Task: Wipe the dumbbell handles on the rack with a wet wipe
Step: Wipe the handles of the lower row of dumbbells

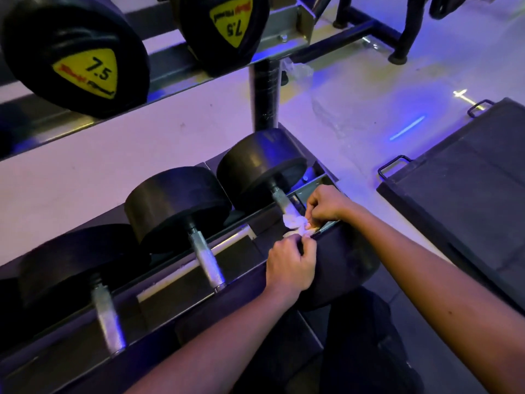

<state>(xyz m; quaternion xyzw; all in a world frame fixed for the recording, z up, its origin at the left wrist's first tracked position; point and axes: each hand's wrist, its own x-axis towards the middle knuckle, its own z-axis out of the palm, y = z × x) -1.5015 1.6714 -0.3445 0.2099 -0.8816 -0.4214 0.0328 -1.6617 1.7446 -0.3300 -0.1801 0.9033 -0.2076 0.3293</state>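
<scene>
Three black dumbbells lie on the lower shelf of the rack (227, 241), each with a knurled metal handle. A crumpled white wet wipe (295, 222) rests against the near part of the rightmost handle (279, 198). My right hand (326, 204) pinches the wipe from the right. My left hand (291, 264) pinches its lower edge from below, over the near head of that dumbbell (346, 265). The middle handle (206, 258) and the left handle (108, 318) are bare.
Two 7.5 dumbbells (85, 55) with yellow labels sit on the upper shelf. A black rack post (265, 95) stands behind the rightmost dumbbell. A dark padded mat with metal handles (466, 189) lies on the floor to the right. A crumpled plastic scrap (298, 68) lies near the post.
</scene>
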